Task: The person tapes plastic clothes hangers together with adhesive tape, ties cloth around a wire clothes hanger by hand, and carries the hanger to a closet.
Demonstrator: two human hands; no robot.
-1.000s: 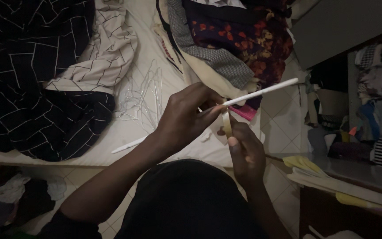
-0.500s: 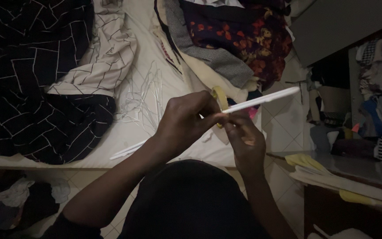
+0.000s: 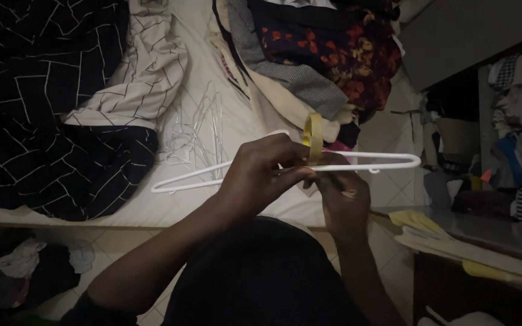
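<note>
My left hand (image 3: 261, 175) grips a white plastic clothes hanger (image 3: 388, 162) near its middle, holding it level above the bed's edge. My right hand (image 3: 342, 199) is just to the right, pinching a roll of yellowish tape (image 3: 313, 137) that stands upright against the hanger's middle. The tape roll sits between both hands' fingertips. The hanger's hook is hidden behind my hands.
A white bed sheet (image 3: 206, 90) carries a black-and-white lined garment (image 3: 43, 102), several clear hangers (image 3: 197, 130) and a heap of dark floral clothes (image 3: 333, 48). Clothes lie on the tiled floor (image 3: 25, 265). A shelf of folded clothing (image 3: 515, 139) stands right, with a tabletop (image 3: 490, 232) below.
The hanger has turned from edge-on to flat, showing its full outline. The tape roll has gone from below the hanger, round it, to above it. Both hands stayed close together.
</note>
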